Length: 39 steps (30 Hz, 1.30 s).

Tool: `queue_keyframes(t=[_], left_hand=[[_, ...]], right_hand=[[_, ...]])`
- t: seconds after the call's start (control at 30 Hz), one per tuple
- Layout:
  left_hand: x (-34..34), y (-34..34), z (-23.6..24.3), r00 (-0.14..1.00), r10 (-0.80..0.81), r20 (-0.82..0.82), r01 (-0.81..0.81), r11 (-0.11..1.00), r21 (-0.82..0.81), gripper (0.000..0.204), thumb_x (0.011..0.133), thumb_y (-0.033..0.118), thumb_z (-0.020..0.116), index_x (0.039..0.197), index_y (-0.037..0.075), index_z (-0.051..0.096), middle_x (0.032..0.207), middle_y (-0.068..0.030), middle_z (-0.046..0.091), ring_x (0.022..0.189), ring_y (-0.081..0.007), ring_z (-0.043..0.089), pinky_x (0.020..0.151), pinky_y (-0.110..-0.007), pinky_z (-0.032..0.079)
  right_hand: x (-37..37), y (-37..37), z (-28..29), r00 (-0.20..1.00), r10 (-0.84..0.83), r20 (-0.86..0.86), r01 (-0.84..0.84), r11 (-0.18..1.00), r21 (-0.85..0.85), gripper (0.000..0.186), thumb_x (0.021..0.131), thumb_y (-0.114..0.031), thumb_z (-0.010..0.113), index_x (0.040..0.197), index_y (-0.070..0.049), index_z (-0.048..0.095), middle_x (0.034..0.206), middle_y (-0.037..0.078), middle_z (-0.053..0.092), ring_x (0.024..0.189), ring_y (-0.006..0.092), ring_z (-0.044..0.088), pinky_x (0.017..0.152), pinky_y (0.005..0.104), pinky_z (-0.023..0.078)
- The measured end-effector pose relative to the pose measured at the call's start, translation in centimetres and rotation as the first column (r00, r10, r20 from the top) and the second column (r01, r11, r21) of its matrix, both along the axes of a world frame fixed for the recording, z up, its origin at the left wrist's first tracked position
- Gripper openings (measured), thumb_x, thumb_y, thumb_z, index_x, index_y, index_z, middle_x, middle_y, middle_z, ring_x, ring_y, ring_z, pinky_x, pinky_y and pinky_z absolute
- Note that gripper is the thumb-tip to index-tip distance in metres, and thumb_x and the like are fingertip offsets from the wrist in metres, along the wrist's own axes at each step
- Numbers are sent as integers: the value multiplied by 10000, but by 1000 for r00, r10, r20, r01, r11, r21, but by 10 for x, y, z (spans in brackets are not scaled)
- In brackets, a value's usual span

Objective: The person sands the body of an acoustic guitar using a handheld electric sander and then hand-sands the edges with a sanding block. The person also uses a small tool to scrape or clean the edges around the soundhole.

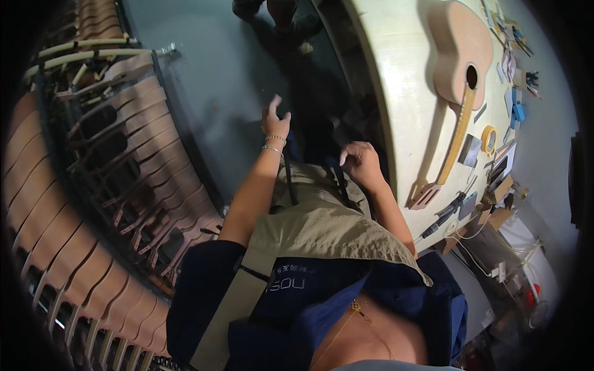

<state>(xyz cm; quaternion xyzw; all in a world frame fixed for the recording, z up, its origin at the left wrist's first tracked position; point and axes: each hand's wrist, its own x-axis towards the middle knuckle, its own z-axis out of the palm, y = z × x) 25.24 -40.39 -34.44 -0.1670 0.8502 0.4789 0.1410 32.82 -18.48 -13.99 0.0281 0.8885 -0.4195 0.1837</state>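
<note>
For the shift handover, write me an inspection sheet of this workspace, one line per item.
Surface: pale workbench on the person's right, with a bright glare patch.
Work items: unfinished wooden guitar lies on the bench, sound hole showing, neck pointing back toward the person; neither hand touches it.
Clutter: yellow tape roll, grey block and small tools beyond the guitar's neck.
Hands: left hand open above the floor; right hand curled near the apron, contents unclear.
Cables: white cables hang loosely by the bench's near end.
Surroundings: racked rows of wooden guitar bodies on the left.
</note>
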Motion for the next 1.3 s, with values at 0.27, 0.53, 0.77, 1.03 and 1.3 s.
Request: queue_keyframes(t=[0.27,0.53,0.77,1.03,1.3], left_hand=[[66,-56,-55,936,-134,327,175,980,-98,1165,648,157,905,1603,116,238,1518,-294,394,1421,-437,319,1173,-505,291],[71,-72,-121,948,256,187,-247,966,-71,930,857,195,800,1563,-27,236,1468,-279,340,1328,-407,409,1127,-442,368],[0,-63,-142,996,80,-43,-78,996,52,780,907,187,741,1544,0,329,1436,-194,402,1297,-329,502,1073,-420,400],[-26,-56,-167,991,108,-81,-94,983,158,681,932,98,703,1511,-15,362,1514,-180,386,1376,-323,456,1129,-446,373],[8,-45,-182,983,-137,-124,155,977,149,427,923,130,719,1289,-52,593,1223,-175,662,1163,-278,623,1022,-367,463]], right_hand=[[-19,-16,-170,866,70,495,-222,941,256,280,933,-368,628,1016,-131,750,969,170,727,952,350,694,886,446,516],[41,68,-387,795,-251,552,118,957,265,416,859,-225,692,1220,-20,660,1068,175,711,928,332,681,848,409,534],[-3,214,-464,764,-631,138,187,420,888,407,909,-308,643,1225,-52,651,1329,201,595,1263,393,538,1018,535,445],[-14,275,-499,396,-862,317,312,451,836,610,963,-534,553,1221,7,663,1166,227,697,1073,295,678,913,456,519],[121,237,-565,491,-866,92,513,373,773,544,995,-455,590,1072,73,698,954,246,722,860,328,682,773,421,510]])
